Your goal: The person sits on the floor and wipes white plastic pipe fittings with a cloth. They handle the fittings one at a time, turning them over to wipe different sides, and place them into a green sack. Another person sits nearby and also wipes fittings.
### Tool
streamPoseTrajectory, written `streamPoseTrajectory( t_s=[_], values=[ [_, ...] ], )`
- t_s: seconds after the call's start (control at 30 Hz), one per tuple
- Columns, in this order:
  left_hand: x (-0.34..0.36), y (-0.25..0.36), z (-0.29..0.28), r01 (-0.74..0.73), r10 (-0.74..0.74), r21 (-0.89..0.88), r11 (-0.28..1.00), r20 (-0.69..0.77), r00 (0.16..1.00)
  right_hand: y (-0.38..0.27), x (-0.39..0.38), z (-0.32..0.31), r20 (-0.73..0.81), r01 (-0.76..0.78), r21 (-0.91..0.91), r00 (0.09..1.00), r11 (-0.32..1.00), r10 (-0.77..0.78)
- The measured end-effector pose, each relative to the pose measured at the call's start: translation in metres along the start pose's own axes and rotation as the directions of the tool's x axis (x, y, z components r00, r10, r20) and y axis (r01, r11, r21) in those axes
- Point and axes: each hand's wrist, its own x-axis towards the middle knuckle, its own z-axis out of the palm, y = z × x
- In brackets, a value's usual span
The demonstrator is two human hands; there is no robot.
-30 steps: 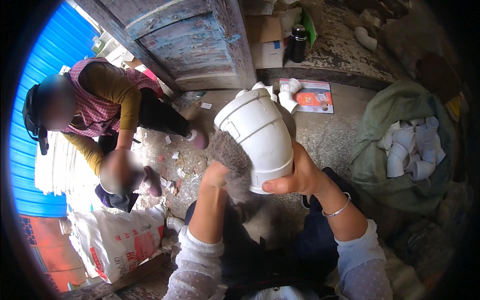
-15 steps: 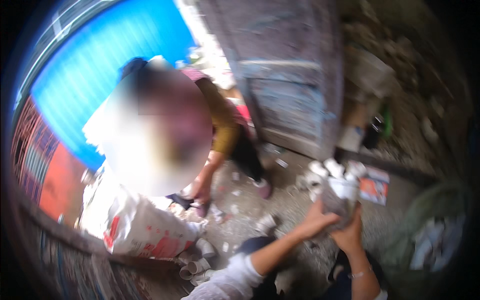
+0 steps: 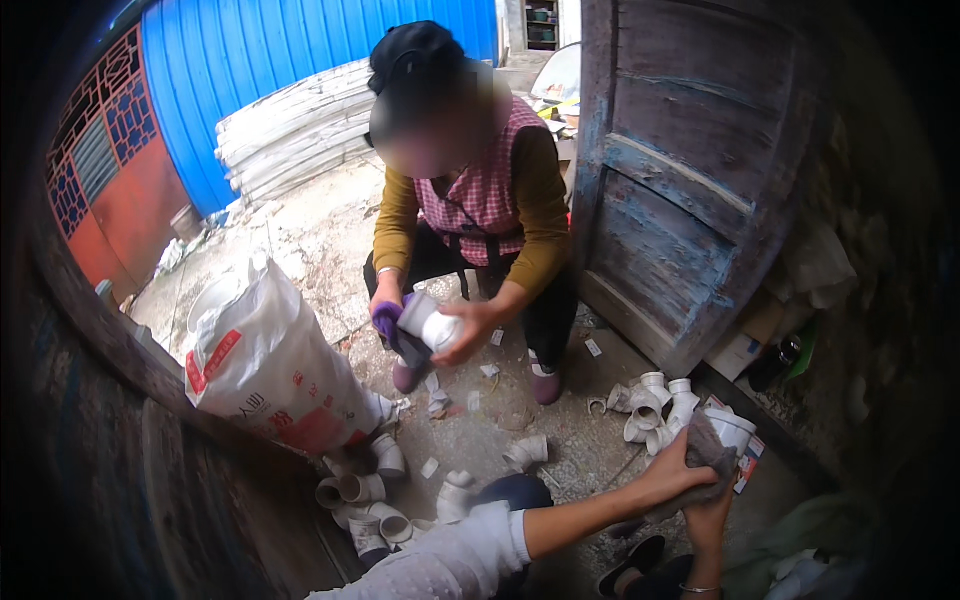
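Observation:
A grey cloth [image 3: 706, 456] is wrapped against a white plastic pipe fitting [image 3: 733, 430] at the lower right. My left hand [image 3: 677, 472] is closed on the cloth, thumb on top, pressing it to the fitting. From below, my right hand [image 3: 708, 518] grips the same fitting, its fingers partly hidden by cloth. Just beyond my hands lies a pile of white pipe fittings [image 3: 650, 408] on the floor. Opposite me, a squatting co-worker holds another white fitting [image 3: 432, 322] with a purple cloth [image 3: 388, 318] against it.
A white printed sack [image 3: 290, 370] stands at the left, with several dusty fittings [image 3: 362, 488] by its base. A loose elbow fitting [image 3: 526, 453] lies mid-floor. At the right stands a worn wooden door [image 3: 670, 190]. Long white bundles [image 3: 300, 125] lie before a blue metal wall [image 3: 300, 45].
The view has swung and become sharper. The co-worker, bent with a hand low before, now sits more upright, holding a fitting and cloth. My hands still hold the cloth and fitting.

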Motion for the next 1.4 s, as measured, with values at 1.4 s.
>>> streamPoseTrajectory(
  t_s=[1.4],
  values=[
    [-0.008, 0.019, 0.001, 0.051, -0.009, -0.370, 0.928, 0.116, 0.993, 0.003, -0.046, -0.026, -0.101, 0.139, -0.043, 0.985, 0.989, -0.143]
  ],
)
